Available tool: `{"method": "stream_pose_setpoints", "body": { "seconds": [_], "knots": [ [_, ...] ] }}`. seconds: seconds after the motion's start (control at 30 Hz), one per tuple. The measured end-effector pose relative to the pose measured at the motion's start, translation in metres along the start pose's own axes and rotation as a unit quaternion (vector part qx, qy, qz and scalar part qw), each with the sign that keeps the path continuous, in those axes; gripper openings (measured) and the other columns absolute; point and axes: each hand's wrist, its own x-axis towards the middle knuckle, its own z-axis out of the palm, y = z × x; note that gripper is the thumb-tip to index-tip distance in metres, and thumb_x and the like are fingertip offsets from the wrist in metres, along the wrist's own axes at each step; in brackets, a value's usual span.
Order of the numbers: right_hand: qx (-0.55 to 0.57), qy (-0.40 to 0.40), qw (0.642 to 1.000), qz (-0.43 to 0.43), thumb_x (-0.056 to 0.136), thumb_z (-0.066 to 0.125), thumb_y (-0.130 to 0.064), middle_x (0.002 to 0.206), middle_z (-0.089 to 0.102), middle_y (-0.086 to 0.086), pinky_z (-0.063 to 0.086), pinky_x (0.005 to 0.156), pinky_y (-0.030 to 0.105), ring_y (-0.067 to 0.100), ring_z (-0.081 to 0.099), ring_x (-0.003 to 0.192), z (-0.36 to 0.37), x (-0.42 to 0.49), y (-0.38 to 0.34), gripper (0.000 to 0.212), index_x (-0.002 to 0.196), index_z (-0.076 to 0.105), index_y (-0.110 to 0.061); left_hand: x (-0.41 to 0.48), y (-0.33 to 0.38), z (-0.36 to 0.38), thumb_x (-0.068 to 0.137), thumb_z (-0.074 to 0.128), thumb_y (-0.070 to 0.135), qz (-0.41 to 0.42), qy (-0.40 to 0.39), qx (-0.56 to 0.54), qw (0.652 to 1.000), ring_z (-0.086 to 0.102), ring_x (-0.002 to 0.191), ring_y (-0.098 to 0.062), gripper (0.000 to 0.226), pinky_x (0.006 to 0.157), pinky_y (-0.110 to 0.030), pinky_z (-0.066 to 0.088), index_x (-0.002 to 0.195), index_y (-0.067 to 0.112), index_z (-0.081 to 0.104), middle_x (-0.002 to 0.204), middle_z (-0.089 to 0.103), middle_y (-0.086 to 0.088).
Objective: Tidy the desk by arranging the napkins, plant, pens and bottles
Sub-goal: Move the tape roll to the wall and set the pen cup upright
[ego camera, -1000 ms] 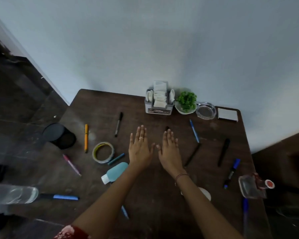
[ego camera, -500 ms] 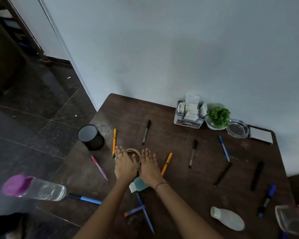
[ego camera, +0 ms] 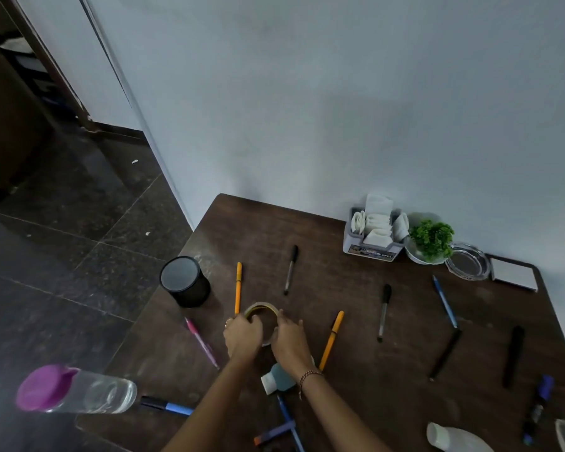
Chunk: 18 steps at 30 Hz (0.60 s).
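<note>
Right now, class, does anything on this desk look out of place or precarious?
Yes. The clear purple-capped bottle lies on its side at the near-left corner of the desk, seemingly overhanging the edge. Pens lie scattered at odd angles.

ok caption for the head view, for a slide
On a desk strewn with pens, the left hand and right hand grip a tape roll.

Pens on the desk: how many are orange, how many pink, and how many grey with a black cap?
Orange pens: 2
Pink pens: 1
Grey pens with black caps: 2
Total: 5
</note>
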Motion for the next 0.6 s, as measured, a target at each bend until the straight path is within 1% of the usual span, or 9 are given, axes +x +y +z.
{"method": "stream_pose_setpoints", "body": {
  "seconds": [0.07, 0.1, 0.17, 0.2, 0.27, 0.33, 0.43, 0.5, 0.6],
  "knots": [
    [0.030, 0.015, 0.999, 0.006, 0.099, 0.033, -0.013, 0.133, 0.055, 0.006, 0.015, 0.118, 0.032, 0.016, 0.047, 0.127, -0.001, -0.002, -0.002, 0.046, 0.144, 0.030, -0.004, 0.000, -0.001, -0.002, 0.091, 0.044, 0.026, -0.003, 0.004, -0.012, 1.000, 0.060, 0.094, -0.030, 0.033, 0.079, -0.039, 0.052, 0.104, 0.003, 0.064, 0.103, 0.062, -0.017],
    [0.052, 0.030, 0.998, 0.006, 0.099, 0.034, -0.014, 0.132, 0.056, 0.006, 0.024, 0.115, 0.031, 0.017, 0.050, 0.124, -0.003, -0.002, -0.003, 0.044, 0.142, 0.034, -0.005, 0.002, 0.000, -0.002, 0.091, 0.044, 0.027, 0.000, 0.008, -0.016, 1.000, 0.061, 0.094, -0.030, 0.034, 0.079, -0.038, 0.051, 0.104, 0.003, 0.064, 0.103, 0.062, -0.017],
    [0.096, 0.060, 0.994, 0.005, 0.098, 0.037, -0.015, 0.125, 0.060, 0.006, 0.042, 0.099, 0.027, 0.018, 0.055, 0.115, -0.007, 0.000, -0.005, 0.039, 0.135, 0.046, -0.009, 0.004, 0.006, -0.004, 0.090, 0.045, 0.028, 0.007, 0.017, -0.026, 1.000, 0.060, 0.096, -0.033, 0.034, 0.080, -0.038, 0.050, 0.106, 0.004, 0.065, 0.104, 0.062, -0.017],
    [0.115, 0.072, 0.991, 0.003, 0.097, 0.038, -0.015, 0.120, 0.062, 0.004, 0.046, 0.091, 0.025, 0.018, 0.057, 0.111, -0.010, 0.002, -0.006, 0.036, 0.131, 0.052, -0.011, 0.007, 0.010, -0.004, 0.090, 0.045, 0.028, 0.009, 0.019, -0.031, 0.999, 0.060, 0.096, -0.034, 0.035, 0.081, -0.039, 0.051, 0.106, 0.005, 0.065, 0.103, 0.062, -0.018],
    [0.148, 0.091, 0.985, 0.001, 0.097, 0.041, -0.015, 0.112, 0.066, 0.001, 0.047, 0.080, 0.019, 0.016, 0.060, 0.104, -0.017, 0.008, -0.007, 0.031, 0.122, 0.059, -0.015, 0.012, 0.019, -0.005, 0.089, 0.045, 0.028, 0.023, 0.022, -0.051, 0.998, 0.060, 0.094, -0.036, 0.034, 0.081, -0.044, 0.053, 0.103, 0.005, 0.065, 0.099, 0.062, -0.019],
    [0.177, 0.108, 0.978, 0.005, 0.097, 0.042, -0.013, 0.109, 0.067, 0.002, 0.043, 0.070, 0.012, 0.014, 0.062, 0.099, -0.028, 0.016, -0.006, 0.030, 0.120, 0.061, -0.014, 0.016, 0.033, -0.007, 0.090, 0.045, 0.025, 0.041, 0.024, -0.070, 0.996, 0.060, 0.091, -0.037, 0.030, 0.079, -0.044, 0.051, 0.099, 0.006, 0.066, 0.096, 0.062, -0.020],
    [0.204, 0.139, 0.969, 0.024, 0.097, 0.042, -0.011, 0.116, 0.064, 0.005, 0.037, 0.072, 0.012, 0.017, 0.060, 0.105, -0.047, 0.032, -0.001, 0.032, 0.124, 0.059, -0.011, 0.024, 0.060, -0.008, 0.092, 0.046, 0.018, 0.071, 0.016, -0.111, 0.991, 0.063, 0.090, -0.035, 0.026, 0.074, -0.038, 0.052, 0.101, 0.004, 0.067, 0.095, 0.066, -0.019],
    [0.221, 0.164, 0.960, 0.041, 0.096, 0.043, -0.008, 0.122, 0.059, 0.009, 0.034, 0.076, 0.012, 0.020, 0.057, 0.109, -0.058, 0.046, 0.004, 0.033, 0.126, 0.057, -0.008, 0.029, 0.082, -0.006, 0.092, 0.048, 0.021, 0.096, 0.004, -0.136, 0.986, 0.063, 0.097, -0.031, 0.031, 0.079, -0.033, 0.050, 0.111, 0.003, 0.065, 0.105, 0.068, -0.014],
    [0.239, 0.198, 0.948, 0.070, 0.095, 0.044, -0.006, 0.124, 0.049, 0.015, 0.031, 0.078, 0.014, 0.025, 0.053, 0.109, -0.072, 0.071, 0.012, 0.033, 0.126, 0.056, -0.004, 0.042, 0.111, -0.001, 0.090, 0.049, 0.030, 0.139, -0.018, -0.148, 0.979, 0.061, 0.105, -0.028, 0.037, 0.090, -0.042, 0.051, 0.116, 0.010, 0.065, 0.111, 0.067, -0.010]
  ]
}}
